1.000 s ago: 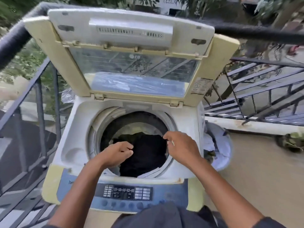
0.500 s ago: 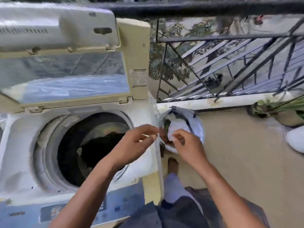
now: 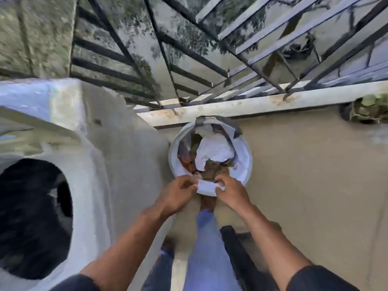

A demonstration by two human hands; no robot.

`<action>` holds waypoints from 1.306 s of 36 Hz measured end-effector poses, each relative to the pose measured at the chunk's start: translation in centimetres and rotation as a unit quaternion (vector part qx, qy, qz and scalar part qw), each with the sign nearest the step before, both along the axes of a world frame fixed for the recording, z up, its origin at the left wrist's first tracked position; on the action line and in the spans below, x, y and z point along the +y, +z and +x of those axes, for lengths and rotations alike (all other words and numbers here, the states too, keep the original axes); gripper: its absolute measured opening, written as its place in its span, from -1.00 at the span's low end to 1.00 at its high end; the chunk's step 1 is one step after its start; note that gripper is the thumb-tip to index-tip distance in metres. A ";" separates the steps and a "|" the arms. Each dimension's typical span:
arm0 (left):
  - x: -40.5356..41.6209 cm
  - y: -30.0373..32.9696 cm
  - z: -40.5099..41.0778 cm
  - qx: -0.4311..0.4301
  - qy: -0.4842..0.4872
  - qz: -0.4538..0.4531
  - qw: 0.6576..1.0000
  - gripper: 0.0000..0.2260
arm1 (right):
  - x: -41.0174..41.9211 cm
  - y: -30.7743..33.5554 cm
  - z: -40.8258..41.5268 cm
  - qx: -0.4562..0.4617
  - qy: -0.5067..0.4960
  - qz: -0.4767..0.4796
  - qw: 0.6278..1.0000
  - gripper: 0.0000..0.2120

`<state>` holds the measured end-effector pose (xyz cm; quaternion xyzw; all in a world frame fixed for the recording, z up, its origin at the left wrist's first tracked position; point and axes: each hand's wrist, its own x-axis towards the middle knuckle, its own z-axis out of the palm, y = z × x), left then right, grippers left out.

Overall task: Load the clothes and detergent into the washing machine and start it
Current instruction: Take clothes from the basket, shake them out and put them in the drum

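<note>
A view from above shows a person's two hands reaching down to the near rim of a round white laundry bucket (image 3: 246,158) that stands on a tan floor (image 3: 304,175). The left hand (image 3: 178,191) has its fingers curled, seemingly pinching the near edge of the bucket. The right hand (image 3: 232,191) is also curled, its fingertips dipping into the clothes just inside the rim; whether it already holds cloth is hard to tell through the blur. Inside the bucket lie clothes: a white garment (image 3: 216,151) on top, with brown and orange fabrics (image 3: 186,158) beneath and beside it. To the left stands the top-loading washing machine (image 3: 90,164), its round drum opening (image 3: 31,219) dark. A black metal railing (image 3: 189,59) runs behind the bucket.
</note>
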<state>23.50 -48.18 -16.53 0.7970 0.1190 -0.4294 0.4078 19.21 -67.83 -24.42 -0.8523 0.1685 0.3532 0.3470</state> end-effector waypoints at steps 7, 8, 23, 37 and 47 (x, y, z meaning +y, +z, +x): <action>-2.1 -9.4 2.5 0.045 0.012 0.044 0.998 -0.89 | -1.6 -11.5 4.8 0.020 0.039 -0.010 0.999 -0.83; -2.3 -10.4 2.7 0.046 0.008 0.049 0.998 -0.89 | -1.4 -12.9 5.7 0.015 0.047 -0.012 0.999 -0.82; -1.6 -14.9 3.9 0.076 0.075 0.081 0.991 -0.85 | 3.1 -23.5 12.7 -0.046 0.224 -0.079 0.970 -0.68; -1.2 -6.0 3.4 0.045 0.079 0.062 0.994 -0.51 | 1.3 -4.5 9.8 -0.260 0.019 -0.004 0.966 -0.87; -1.9 8.9 4.4 -0.258 -0.037 0.033 0.965 -0.73 | 1.5 16.6 9.1 -0.388 -0.057 0.133 0.910 -0.83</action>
